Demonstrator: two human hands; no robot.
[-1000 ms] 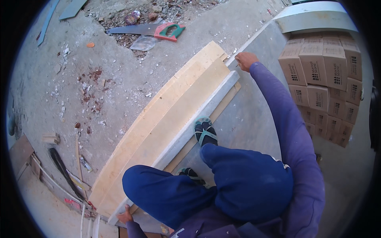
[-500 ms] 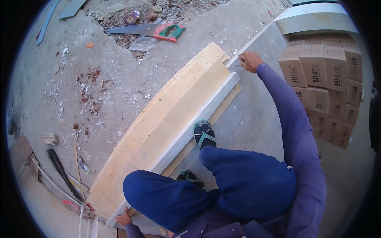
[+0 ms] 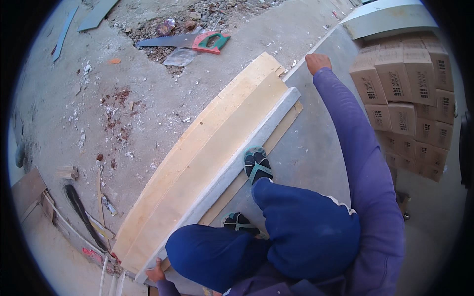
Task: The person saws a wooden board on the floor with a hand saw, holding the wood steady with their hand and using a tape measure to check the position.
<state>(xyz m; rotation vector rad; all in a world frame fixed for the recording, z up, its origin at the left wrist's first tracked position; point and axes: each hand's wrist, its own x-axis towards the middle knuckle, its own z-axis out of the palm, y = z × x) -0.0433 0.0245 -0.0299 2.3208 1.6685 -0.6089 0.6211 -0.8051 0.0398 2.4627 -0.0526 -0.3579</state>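
A long whitish-grey bar (image 3: 237,160) lies diagonally along the edge of pale, curved-edged wooden boards (image 3: 197,143). At its near end my left hand (image 3: 156,271) grips it, thumb over the edge and the other fingers partly hidden. My right hand (image 3: 317,63) is closed in a fist beyond the far end of the bar, above the rim of the grey slab. Whatever its fingers hold is hidden from view. A thin tan wooden strip (image 3: 232,190) runs beside the bar, near my sandalled foot (image 3: 257,165).
Stacked brown cartons (image 3: 400,93) stand at the right beside a pale curved panel (image 3: 390,22). A handsaw (image 3: 182,42) with a red and green handle lies on rubble at the far side. Scrap sticks, a tube (image 3: 108,204) and a black strip (image 3: 81,212) lie at the left.
My right hand has moved farther away from the bar's end; the thin dark thing at its fingers no longer shows. My left hand stays on the bar. The whole view has shifted slightly.
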